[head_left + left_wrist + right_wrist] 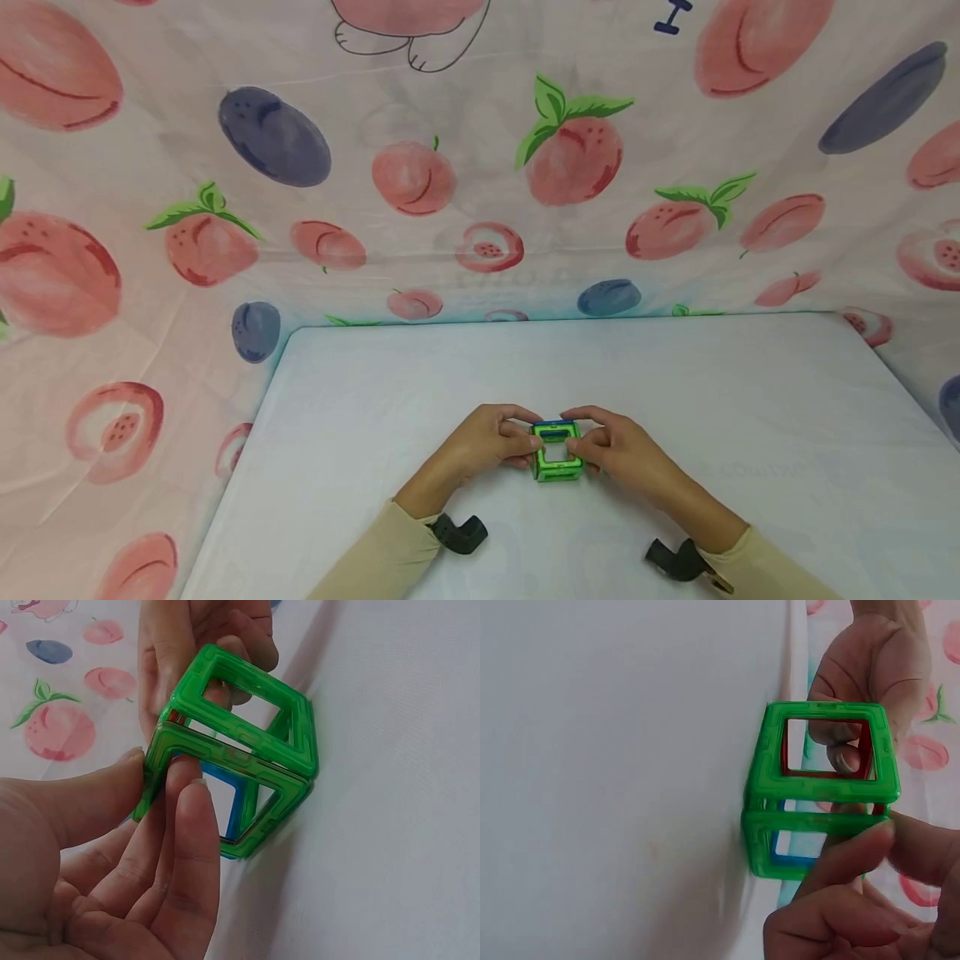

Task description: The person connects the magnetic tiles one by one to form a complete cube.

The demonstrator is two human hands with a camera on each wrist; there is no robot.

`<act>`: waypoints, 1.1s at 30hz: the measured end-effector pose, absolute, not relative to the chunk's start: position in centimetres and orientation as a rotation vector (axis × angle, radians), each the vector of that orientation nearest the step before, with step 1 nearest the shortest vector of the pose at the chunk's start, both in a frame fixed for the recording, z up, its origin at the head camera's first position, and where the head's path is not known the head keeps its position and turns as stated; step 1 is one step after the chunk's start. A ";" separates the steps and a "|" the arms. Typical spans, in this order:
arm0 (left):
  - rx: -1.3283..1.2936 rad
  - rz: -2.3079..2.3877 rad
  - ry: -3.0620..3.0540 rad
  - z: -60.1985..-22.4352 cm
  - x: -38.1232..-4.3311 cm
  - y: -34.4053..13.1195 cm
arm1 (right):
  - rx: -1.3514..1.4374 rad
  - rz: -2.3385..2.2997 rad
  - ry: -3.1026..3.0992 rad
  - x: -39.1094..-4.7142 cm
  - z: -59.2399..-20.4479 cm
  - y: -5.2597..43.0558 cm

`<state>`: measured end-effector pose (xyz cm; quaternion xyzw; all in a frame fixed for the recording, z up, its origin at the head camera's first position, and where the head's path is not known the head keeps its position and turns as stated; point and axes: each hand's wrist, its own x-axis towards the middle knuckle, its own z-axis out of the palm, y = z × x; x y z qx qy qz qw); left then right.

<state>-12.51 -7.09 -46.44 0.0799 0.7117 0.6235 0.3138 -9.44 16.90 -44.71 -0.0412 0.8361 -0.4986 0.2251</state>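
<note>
A small hollow cube of magnetic tiles (558,475) is held between both hands, low over the white table. Its open square frames are mostly green; a blue frame (791,860) and a red frame (865,746) show through the openings. My left hand (491,442) pinches the left side, thumb at the near edge and fingers behind and inside the frame. From the right, my right hand (618,450) pinches the opposite side, its thumb on the front frame and its index finger reaching the top back edge. Part of the cube is hidden behind the fingers.
The white table (375,375) extends around the hands. A fruit-printed cloth (450,108) hangs behind it and along the sides. Black curved mounts sit at the left cuff (461,535) and the right cuff (678,561).
</note>
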 end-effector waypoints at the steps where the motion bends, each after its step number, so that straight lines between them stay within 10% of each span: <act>1: 0.212 1.642 1.879 -46.5 -12.5 -7.1 | -0.144 -1.358 2.321 -9.4 -44.7 17.0; 33: 0.270 1.599 1.970 -45.7 -12.5 -6.8 | -0.497 -1.107 2.458 -9.8 -44.2 18.0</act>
